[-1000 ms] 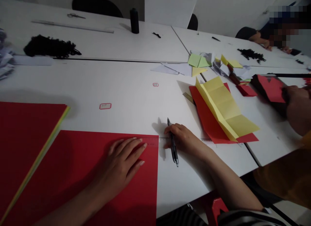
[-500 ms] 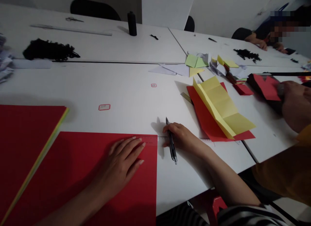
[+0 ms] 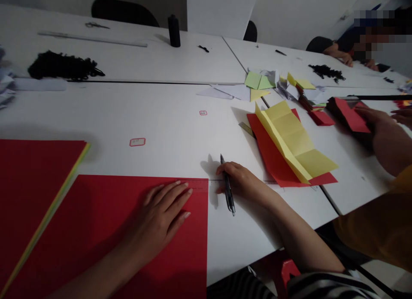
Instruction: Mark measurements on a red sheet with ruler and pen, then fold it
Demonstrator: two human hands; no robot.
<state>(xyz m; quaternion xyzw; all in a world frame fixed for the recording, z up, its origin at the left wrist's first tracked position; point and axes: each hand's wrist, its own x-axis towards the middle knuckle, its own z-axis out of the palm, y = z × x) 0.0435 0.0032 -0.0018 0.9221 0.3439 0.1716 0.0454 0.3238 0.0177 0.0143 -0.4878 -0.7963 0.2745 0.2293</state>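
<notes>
My left hand (image 3: pixel 164 215) lies flat, fingers spread, on a large red paper sheet (image 3: pixel 96 239) at the table's near edge. A clear ruler (image 3: pixel 206 184) runs along the sheet's top edge, under my fingertips and past the sheet's right corner. My right hand (image 3: pixel 243 181) rests on the ruler's right part and holds a black pen (image 3: pixel 228 189) between its fingers, tip pointing away from me.
A stack of red sheets with yellow edges (image 3: pixel 32 179) lies at the left. A folded yellow paper on red paper (image 3: pixel 289 144) sits to the right. A co-worker's hand (image 3: pixel 383 131) handles red paper (image 3: pixel 349 114). Black yarn (image 3: pixel 61 65), a black bottle (image 3: pixel 174 31), scissors (image 3: pixel 95 25) stand farther back.
My hands have hardly moved. The co-worker's hand at the right has shifted over the red paper there, and my view has drifted slightly.
</notes>
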